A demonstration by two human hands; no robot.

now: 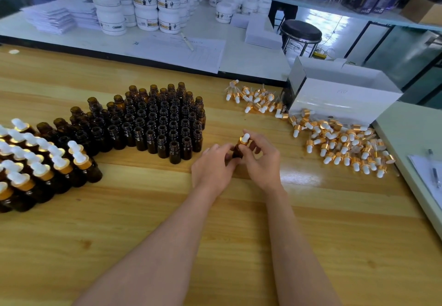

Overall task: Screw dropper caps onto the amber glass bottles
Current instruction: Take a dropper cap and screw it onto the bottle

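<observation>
Head view: on the wooden tabletop (167, 234), a little above centre, the left hand (214, 169) curls round the lower body of 1 amber bottle (236, 152) and holds it upright. Whether its base touches the wood, I cannot tell. The right hand (262, 162) pinches the dropper cap (245, 138) that sits on the bottle's neck, white bulb upward. From the hands, the uncapped bottles (155, 119) stand packed at 10 o'clock. The capped bottles (35, 162) fill the left edge at 9 o'clock. The loose caps (339, 143) lie heaped at 3 o'clock, just beside a white box (344, 95) at 2 o'clock.
</observation>
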